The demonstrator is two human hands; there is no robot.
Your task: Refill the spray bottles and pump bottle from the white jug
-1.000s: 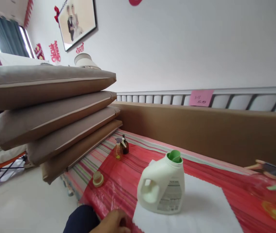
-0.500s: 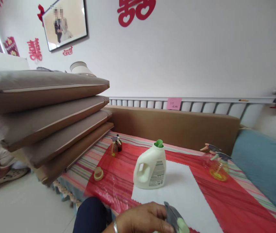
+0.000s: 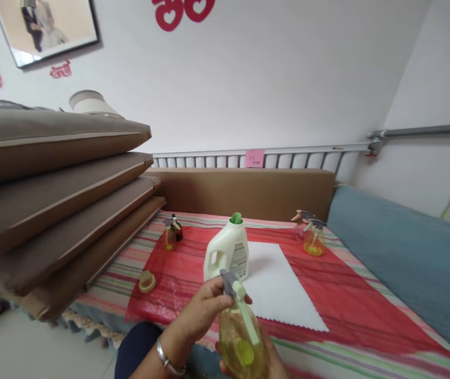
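Spray bottle now raised into view: fingers of left hand pinch spray head, right hand wraps it lower, steadying.

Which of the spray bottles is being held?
The frontmost yellow spray bottle, between the left hand and right hand; the other four bottles stand untouched, farther back.
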